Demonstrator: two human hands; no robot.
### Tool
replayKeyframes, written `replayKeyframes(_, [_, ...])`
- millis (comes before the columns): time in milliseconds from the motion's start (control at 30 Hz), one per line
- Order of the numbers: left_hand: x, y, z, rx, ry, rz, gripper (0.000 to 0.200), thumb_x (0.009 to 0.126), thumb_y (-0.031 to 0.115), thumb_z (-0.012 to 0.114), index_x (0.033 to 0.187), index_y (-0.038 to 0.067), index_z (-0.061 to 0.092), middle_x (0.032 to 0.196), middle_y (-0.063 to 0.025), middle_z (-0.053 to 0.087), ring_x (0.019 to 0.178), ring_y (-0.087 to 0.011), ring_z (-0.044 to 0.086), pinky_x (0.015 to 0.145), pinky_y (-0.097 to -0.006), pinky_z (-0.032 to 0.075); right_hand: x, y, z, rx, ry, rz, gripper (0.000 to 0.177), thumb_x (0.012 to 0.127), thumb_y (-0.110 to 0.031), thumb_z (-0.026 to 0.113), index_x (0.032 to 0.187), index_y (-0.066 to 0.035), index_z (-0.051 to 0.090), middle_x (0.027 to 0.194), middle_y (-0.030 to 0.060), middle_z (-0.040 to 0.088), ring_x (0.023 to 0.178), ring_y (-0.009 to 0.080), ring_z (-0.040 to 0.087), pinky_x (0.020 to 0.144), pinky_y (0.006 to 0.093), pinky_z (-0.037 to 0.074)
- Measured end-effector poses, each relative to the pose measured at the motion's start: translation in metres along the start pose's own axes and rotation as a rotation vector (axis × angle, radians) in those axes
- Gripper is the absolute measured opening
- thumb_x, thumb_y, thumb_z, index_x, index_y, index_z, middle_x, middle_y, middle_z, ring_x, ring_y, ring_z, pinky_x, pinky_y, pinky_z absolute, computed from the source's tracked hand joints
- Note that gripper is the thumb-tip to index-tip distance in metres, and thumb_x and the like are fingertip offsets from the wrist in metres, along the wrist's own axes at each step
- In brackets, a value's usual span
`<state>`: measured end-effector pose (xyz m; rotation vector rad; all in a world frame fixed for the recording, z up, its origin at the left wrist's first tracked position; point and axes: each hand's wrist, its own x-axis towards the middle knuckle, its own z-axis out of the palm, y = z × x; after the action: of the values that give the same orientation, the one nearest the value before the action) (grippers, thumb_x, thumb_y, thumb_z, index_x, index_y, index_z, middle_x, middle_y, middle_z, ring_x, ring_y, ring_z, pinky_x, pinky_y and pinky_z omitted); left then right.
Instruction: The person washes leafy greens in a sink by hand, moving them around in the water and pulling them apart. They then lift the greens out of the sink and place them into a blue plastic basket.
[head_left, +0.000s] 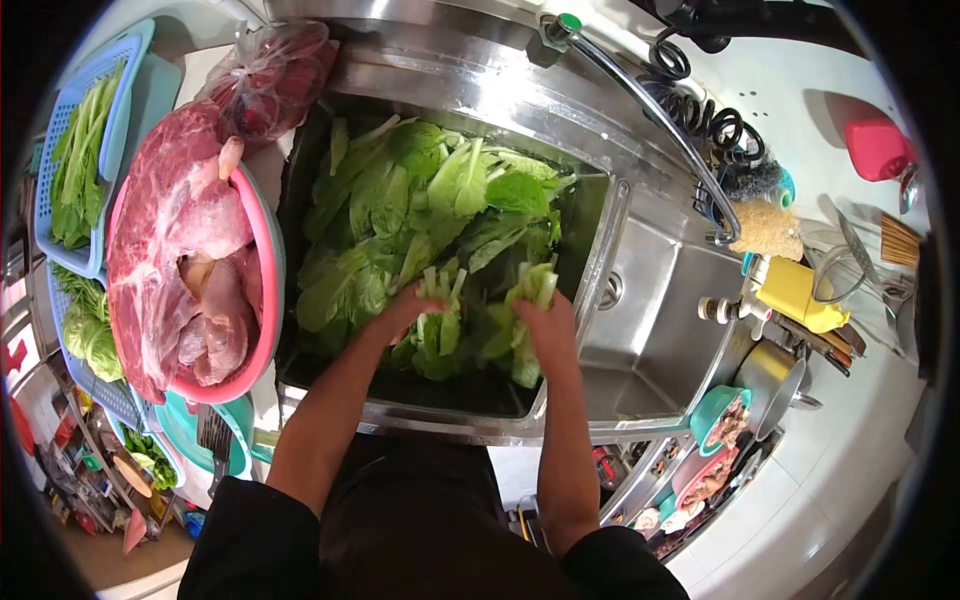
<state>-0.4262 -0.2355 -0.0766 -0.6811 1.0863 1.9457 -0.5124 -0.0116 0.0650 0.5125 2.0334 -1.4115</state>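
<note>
Left hand (405, 312) and right hand (548, 322), fingers curled, are gripping one leafy bunch (436, 350) and another bunch (524, 362) in the left basin (587, 228), long axes running fore-and-aft, stem ends pointing forward.

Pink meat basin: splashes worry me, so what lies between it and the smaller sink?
In the head view, mainly the larger sink holding leafy greens, with the left hand and right hand gripping some.

Bright; glare on steel ledge (480, 72); fisheye bending, black corners.
</note>
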Motion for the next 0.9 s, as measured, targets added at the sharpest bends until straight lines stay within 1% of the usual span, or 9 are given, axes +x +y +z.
replayKeyframes(100, [0.003, 0.01, 0.017, 0.04, 0.129, -0.02, 0.099, 0.077, 0.038, 0.078, 0.152, 0.004, 0.024, 0.152, -0.0174, 0.035, 0.14, -0.0325, 0.032, 0.113, -0.0483, 0.024, 0.017, 0.044, 0.016, -0.068, -0.077, 0.023, 0.034, 0.079, -0.017, 0.073, 0.109, 0.0, 0.067, 0.091, 0.0081, 0.069, 0.079, 0.0163, 0.063, 0.072, 0.0317, 0.05])
replayKeyframes(133, [-0.009, 0.026, 0.043, 0.01, 0.368, -0.023, 0.095, 0.077, 0.041, 0.081, 0.148, 0.0, 0.031, 0.141, -0.0184, 0.048, 0.132, -0.0293, 0.044, 0.112, -0.0431, 0.029, 0.021, 0.049, 0.029, 0.024, -0.083, 0.119, 0.05, 0.077, -0.027, 0.078, 0.116, 0.001, 0.064, 0.1, 0.0124, 0.068, 0.088, 0.0199, 0.063, 0.079, 0.0343, 0.049])
replayKeyframes(233, [0.003, 0.01, 0.032, 0.007, 0.348, -0.007, 0.107, 0.075, 0.045, 0.081, 0.151, -0.001, 0.021, 0.145, -0.0215, 0.042, 0.134, -0.0313, 0.041, 0.112, -0.0437, 0.029, 0.048, 0.095, 0.068, -0.147, 0.03, 0.128, 0.059, 0.078, -0.029, 0.078, 0.123, 0.003, 0.057, 0.111, 0.0153, 0.066, 0.099, 0.0236, 0.062, 0.087, 0.037, 0.049])
replayKeyframes(300, [0.009, -0.006, 0.005, 0.119, 0.189, 0.027, 0.095, 0.076, 0.041, 0.082, 0.146, -0.002, 0.034, 0.139, -0.0183, 0.05, 0.129, -0.0276, 0.047, 0.11, -0.0421, 0.033, 0.079, 0.154, 0.072, -0.2, -0.034, 0.063, 0.06, 0.08, -0.026, 0.077, 0.126, 0.004, 0.054, 0.115, 0.0152, 0.064, 0.102, 0.0239, 0.062, 0.087, 0.0368, 0.05])
replayKeyframes(367, [-0.009, 0.018, 0.006, 0.231, -0.054, -0.02, 0.089, 0.076, 0.039, 0.083, 0.143, -0.002, 0.04, 0.136, -0.0168, 0.054, 0.126, -0.0257, 0.05, 0.108, -0.0413, 0.035, 0.08, 0.161, 0.059, -0.087, -0.143, 0.102, 0.061, 0.082, -0.026, 0.076, 0.128, 0.004, 0.052, 0.117, 0.015, 0.063, 0.103, 0.024, 0.062, 0.087, 0.0365, 0.051])
replayKeyframes(533, [0.009, 0.008, 0.004, 0.165, 0.087, -0.03, 0.081, 0.077, 0.038, 0.083, 0.137, -0.001, 0.047, 0.132, -0.0153, 0.057, 0.125, -0.0242, 0.051, 0.108, -0.0415, 0.034, 0.053, 0.105, 0.018, 0.497, -0.375, 0.382, 0.064, 0.084, -0.033, 0.075, 0.132, 0.002, 0.05, 0.12, 0.0139, 0.062, 0.107, 0.0245, 0.062, 0.09, 0.0364, 0.05])
replayKeyframes(767, [0.001, 0.017, 0.018, 0.282, 0.407, -0.354, 0.092, 0.071, 0.052, 0.082, 0.138, -0.001, 0.048, 0.135, -0.0216, 0.054, 0.134, -0.0288, 0.042, 0.113, -0.0484, 0.026, 0.065, 0.113, 0.049, -0.077, -0.297, 0.139, 0.057, 0.084, -0.023, 0.075, 0.131, -0.002, 0.053, 0.121, 0.0103, 0.063, 0.106, 0.0231, 0.062, 0.09, 0.0369, 0.05])
replayKeyframes(867, [-0.014, 0.036, 0.014, 0.358, -0.014, -0.157, 0.099, 0.07, 0.051, 0.082, 0.141, -0.005, 0.042, 0.137, -0.0232, 0.052, 0.131, -0.0308, 0.046, 0.11, -0.045, 0.032, 0.072, 0.115, 0.041, 0.12, -0.412, 0.155, 0.057, 0.083, -0.02, 0.076, 0.131, -0.001, 0.053, 0.121, 0.0104, 0.062, 0.107, 0.0231, 0.062, 0.092, 0.037, 0.049])
replayKeyframes(900, [-0.003, 0.024, 0.008, 0.421, 0.046, -0.161, 0.096, 0.07, 0.051, 0.082, 0.139, -0.005, 0.045, 0.135, -0.0233, 0.054, 0.128, -0.0315, 0.048, 0.107, -0.0441, 0.035, 0.068, 0.115, 0.04, 0.209, -0.351, 0.202, 0.056, 0.082, -0.019, 0.077, 0.13, -0.001, 0.053, 0.121, 0.0105, 0.063, 0.107, 0.0231, 0.061, 0.092, 0.037, 0.048])
